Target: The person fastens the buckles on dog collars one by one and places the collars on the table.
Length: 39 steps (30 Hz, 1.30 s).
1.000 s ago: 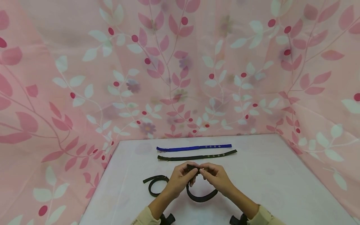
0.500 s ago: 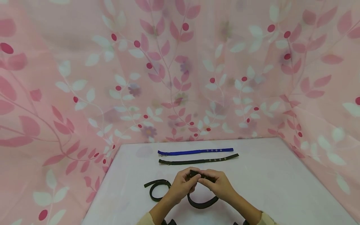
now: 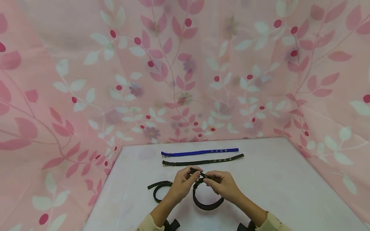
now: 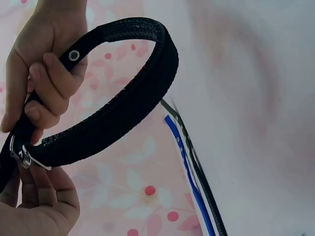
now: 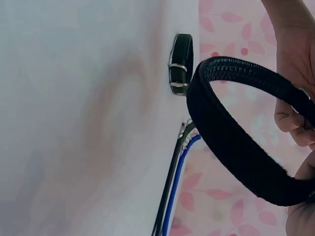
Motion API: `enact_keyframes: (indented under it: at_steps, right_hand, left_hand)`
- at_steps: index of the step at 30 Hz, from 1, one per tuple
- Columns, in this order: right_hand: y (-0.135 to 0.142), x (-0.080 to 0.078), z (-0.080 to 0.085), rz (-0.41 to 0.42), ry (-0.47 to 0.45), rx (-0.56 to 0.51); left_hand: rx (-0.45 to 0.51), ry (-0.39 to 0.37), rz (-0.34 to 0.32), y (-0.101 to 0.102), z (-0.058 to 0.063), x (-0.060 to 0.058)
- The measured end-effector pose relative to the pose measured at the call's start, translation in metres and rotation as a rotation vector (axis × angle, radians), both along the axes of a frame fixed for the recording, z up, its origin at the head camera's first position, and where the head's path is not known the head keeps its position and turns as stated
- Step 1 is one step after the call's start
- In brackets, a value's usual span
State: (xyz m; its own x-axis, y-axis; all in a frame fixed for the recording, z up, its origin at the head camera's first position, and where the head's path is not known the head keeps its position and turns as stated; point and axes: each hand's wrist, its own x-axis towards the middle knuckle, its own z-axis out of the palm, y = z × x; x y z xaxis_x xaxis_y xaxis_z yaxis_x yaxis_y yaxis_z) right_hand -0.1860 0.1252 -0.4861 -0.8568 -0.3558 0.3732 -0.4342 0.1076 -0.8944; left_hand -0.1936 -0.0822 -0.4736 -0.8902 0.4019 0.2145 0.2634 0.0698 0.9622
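Both hands hold a black collar (image 3: pixel 208 207), bent into a loop that hangs below them in the head view. My left hand (image 3: pixel 182 183) pinches the strap's tip end beside the metal buckle (image 4: pixel 22 155). My right hand (image 3: pixel 224 186) grips the eyelet part of the strap, its fingers curled round it. A short stretch of strap shows between the hands. In the left wrist view, the strap overlaps the buckle and one eyelet (image 4: pixel 74 55) shows by the right hand. The right wrist view shows the padded band, with both hands cut off at the edge.
A blue collar (image 3: pixel 199 153) and a dark green collar (image 3: pixel 202 161) lie straight at the back of the white table (image 3: pixel 289 192). A coiled dark collar (image 3: pixel 157 194) lies left, partly behind the left forearm. A pink floral curtain (image 3: pixel 185 80) surrounds the table.
The hands close together half a second ago, then part slightly. The buckle and more of the strap now show between them. The head view dips down and back up; the other collars stay put.
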Motion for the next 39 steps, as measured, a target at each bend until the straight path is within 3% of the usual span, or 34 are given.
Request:
enact_keyframes:
  at_steps: [7,12,24,39]
  right_hand:
    - [0.000,-0.001,0.001,0.027,-0.050,-0.019]
    - [0.000,-0.001,0.002,0.024,-0.083,-0.033]
    - [-0.001,0.000,0.005,0.000,-0.109,-0.025]
    - [-0.001,0.001,0.005,-0.007,-0.015,-0.072]
  left_hand:
    - [0.085,-0.090,0.035,-0.007,0.008,-0.003]
    - [0.198,-0.120,0.111,-0.015,0.012,-0.006]
    - [0.349,-0.175,0.168,-0.031,0.021,-0.010]
    - [0.430,-0.105,0.217,-0.049,0.037,-0.015]
